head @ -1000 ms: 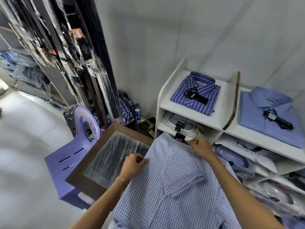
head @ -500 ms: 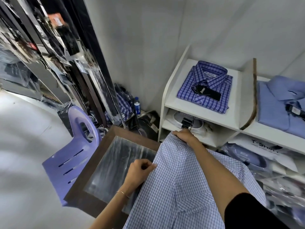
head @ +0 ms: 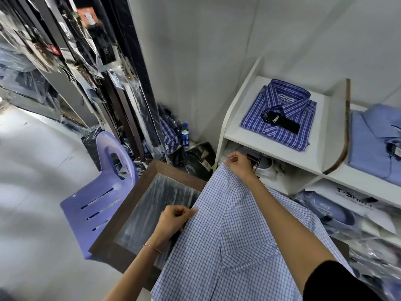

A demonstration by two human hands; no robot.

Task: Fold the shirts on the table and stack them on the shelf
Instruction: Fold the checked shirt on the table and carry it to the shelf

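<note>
Item: light blue small-check shirt point(head: 234, 246), spread across the right part of a dark wood-framed worktop point(head: 138, 192) with a glossy inset panel; its right side drapes off toward the shelving. Left hand point(head: 173, 220): closed, pinching the shirt's left edge over the worktop; thin bracelet at the wrist. Right hand point(head: 238, 164): closed, gripping the shirt's far top edge and holding it raised just in front of the lower shelf opening. White shelf unit point(head: 277, 153), right of the worktop: top left compartment holds one folded dark blue plaid shirt point(head: 280, 114) with a black tag lying on it; beyond a curved divider, a folded plain blue shirt point(head: 375, 140). Lower levels hold bagged garments, contents unclear. Lilac plastic chair point(head: 102, 192) stands left of the worktop, just beside it. Small water bottle point(head: 185, 135) on the floor by the wall. Packaged dark garments hang at upper left.
</note>
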